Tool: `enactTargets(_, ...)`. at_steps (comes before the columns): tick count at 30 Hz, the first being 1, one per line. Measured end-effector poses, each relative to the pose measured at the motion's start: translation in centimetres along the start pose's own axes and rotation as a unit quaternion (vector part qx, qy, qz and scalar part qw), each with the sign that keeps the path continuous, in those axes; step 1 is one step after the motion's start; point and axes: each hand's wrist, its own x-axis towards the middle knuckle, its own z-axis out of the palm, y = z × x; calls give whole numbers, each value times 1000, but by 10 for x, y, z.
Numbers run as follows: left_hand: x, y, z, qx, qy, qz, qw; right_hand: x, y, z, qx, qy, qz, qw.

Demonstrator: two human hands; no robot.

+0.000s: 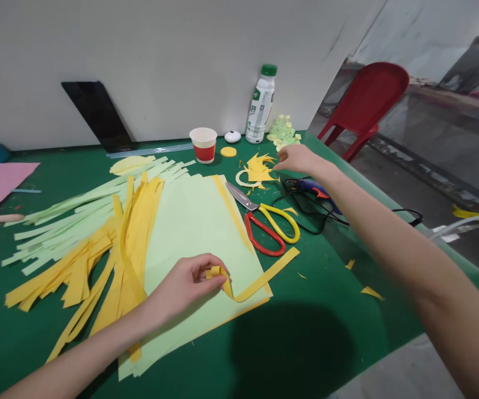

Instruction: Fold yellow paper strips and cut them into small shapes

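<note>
My left hand [200, 277] pinches a yellow paper strip [260, 282] by its curled end. The strip's loose tail lies over a stack of pale green paper sheets [181, 227] and reaches past their right edge. My right hand [295, 159] is stretched to the back right with its fingers drawn together, beside a pile of pointed yellow paper pieces [259, 167]. What those fingertips hold, if anything, is too small to make out. Between the hands lie scissors [264, 215] with one red and one yellow handle, blades partly over the sheets.
Cut yellow strips [139, 238] and green strips [77, 221] spread at left. A paper cup [204, 147], a bottle [261, 105] and a green paper flower cluster [283, 132] stand at the back. A glue gun [314, 188] with a black cord lies under my right forearm. A phone [98, 116] leans on the wall.
</note>
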Motion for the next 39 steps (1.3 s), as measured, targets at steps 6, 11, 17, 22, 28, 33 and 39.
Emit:
enactTargets(6,1,-1,-1,12,-3,-3,1000,-103,-10,-30,-43,-155,-27,987)
enactTargets(11,1,1,0,27,11,-3,1000,-197,8,-29,-32,-227,-12,973)
enactTargets(17,1,2,0,32,14,-5,999,-255,37,-24,-27,-213,41,976)
enactTargets(22,2,0,-1,39,13,-8,999,-271,34,-18,-2,-184,45,982)
enactTargets(28,1,-1,-2,38,7,-3,999,-273,22,-14,-1,-147,31,989)
enactTargets(33,1,-1,-1,37,15,1,999,-263,-3,2,-8,-99,34,995)
enactTargets(39,1,0,-1,35,16,-8,999,-231,-39,26,3,-24,69,997)
